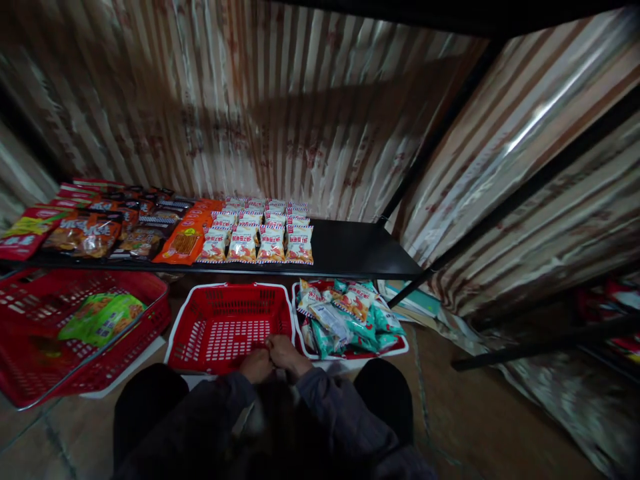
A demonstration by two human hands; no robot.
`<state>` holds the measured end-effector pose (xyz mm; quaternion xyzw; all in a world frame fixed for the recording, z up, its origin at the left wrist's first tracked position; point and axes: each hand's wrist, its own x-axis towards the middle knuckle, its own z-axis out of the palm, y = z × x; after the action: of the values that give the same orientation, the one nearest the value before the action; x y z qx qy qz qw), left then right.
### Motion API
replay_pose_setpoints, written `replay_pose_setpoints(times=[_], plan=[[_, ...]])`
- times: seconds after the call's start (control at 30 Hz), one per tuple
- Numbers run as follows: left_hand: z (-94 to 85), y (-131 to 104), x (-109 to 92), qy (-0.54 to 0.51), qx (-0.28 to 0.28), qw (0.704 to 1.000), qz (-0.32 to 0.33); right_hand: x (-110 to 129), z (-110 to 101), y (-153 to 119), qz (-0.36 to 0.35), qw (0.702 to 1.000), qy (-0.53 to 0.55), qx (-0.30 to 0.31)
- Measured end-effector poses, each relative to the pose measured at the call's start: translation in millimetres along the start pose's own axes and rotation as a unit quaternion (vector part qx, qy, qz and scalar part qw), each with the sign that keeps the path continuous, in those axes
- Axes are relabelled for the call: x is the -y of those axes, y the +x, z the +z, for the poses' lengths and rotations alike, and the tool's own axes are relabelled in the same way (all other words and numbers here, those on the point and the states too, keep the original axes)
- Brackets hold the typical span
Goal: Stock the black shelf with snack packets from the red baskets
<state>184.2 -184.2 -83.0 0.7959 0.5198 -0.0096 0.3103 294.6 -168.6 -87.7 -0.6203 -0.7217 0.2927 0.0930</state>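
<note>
Both hands were together at the near edge of the middle basket, fingers curled in and meeting. Left hand and right hand overlapped the near rim in view; contact with the basket couldn't be told, nor whether anything small was pinched between the fingers. No bag showed in either hand. Step looked like a pause between handlings, or some small fiddling at the fingertips — couldn't tell which. Next move probably calls for parting the hands first, then a light grip, since the bags look soft and slippery.

Containers: middle basket, red with a white rim, sat right in front of the knees, slotted floor showing. Right basket, just beside it, was heaped with teal bags plus white bags on top, lying at mixed angles. Left basket, also red, held green bags.

Black shelf behind the baskets carried small white packets in tidy rows — then, going left, orange packets, dark packets and red packets at the far end.
</note>
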Motion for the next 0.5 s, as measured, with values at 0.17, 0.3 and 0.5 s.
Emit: replay_pose_setpoints(times=[0.17, 0.3, 0.5], plan=[[-0.5, -15.1, 6.8, 0.058, 0.007, 0.998, -0.027, 7.6, 3.6, -13.2, -0.026, 0.997, 0.008, -0.067], [-1.5, -25.8, 12.3, 0.073, 0.002, 0.997, -0.007, 4.9, 9.8, -25.6, -0.021, 0.991, 0.019, -0.129], [-5.5, -33.6, 17.1, 0.080, 0.006, 0.997, 0.006, -1.0, 21.7, -37.3, -0.025, 0.975, 0.027, -0.220]])
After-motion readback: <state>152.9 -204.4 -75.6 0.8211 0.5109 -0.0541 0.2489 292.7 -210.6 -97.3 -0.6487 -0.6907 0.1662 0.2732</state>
